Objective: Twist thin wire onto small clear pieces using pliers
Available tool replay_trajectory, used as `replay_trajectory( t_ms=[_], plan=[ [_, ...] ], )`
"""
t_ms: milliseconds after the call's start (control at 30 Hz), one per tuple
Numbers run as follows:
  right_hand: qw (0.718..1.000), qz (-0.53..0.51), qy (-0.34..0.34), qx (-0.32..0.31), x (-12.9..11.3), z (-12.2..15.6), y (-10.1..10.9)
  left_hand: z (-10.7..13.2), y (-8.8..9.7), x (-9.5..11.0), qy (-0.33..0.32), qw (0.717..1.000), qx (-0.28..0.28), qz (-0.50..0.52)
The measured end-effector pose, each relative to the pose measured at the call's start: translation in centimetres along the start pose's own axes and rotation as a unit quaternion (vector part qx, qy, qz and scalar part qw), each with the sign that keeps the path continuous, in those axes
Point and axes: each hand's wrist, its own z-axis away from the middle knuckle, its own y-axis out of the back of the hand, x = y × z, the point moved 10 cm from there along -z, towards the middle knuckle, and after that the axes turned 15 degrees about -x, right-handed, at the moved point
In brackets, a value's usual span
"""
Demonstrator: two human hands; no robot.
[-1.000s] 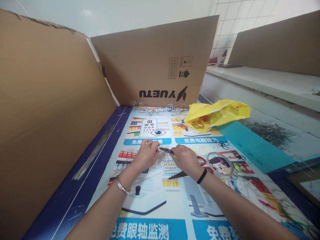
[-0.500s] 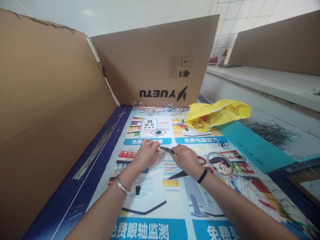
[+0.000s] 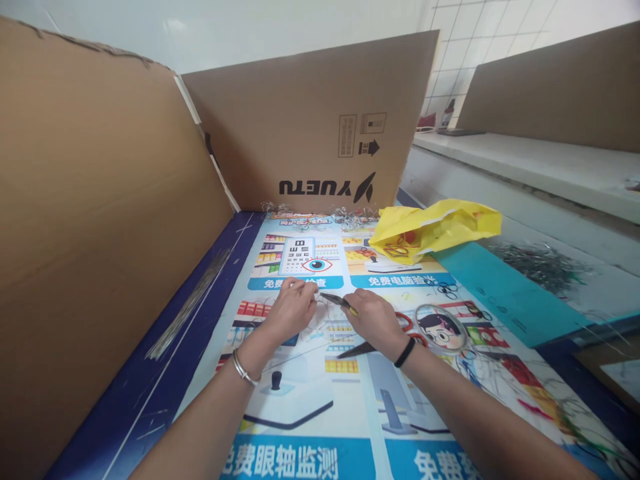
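My right hand (image 3: pixel 374 316) is closed around a pair of pliers (image 3: pixel 336 300) with a dark metal nose and a bit of yellow on the handle. The nose points left, toward the fingertips of my left hand (image 3: pixel 294 308). Those fingers are pinched together on what looks like a thin wire (image 3: pixel 295 360), which trails down over the printed sheet (image 3: pixel 350 407). The exact grip is too small to make out. Scissors (image 3: pixel 361 349) with red handles lie under and beside my right wrist, blades pointing left.
A roll of clear tape or ring (image 3: pixel 465 337) lies right of the scissors. Behind it sit a yellow bag (image 3: pixel 440 223) and a teal board (image 3: pixel 505 293). Straight wires (image 3: pixel 190 303) lie at left, tangled wire scraps (image 3: pixel 540 267) at right. Cardboard walls (image 3: pixel 250 133) stand left and behind.
The plier tips have shifted very slightly away from my left fingertips, leaving a small gap. Otherwise both hands keep nearly the same place.
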Motion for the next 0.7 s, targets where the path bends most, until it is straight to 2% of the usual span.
replay_trajectory(
  t_ms=[700],
  plan=[
    [1.0,0.019,0.003,-0.009,-0.44,-0.02,0.09,-0.13,-0.45,-0.04,-0.004,1.0,-0.016,-0.003]
  ],
)
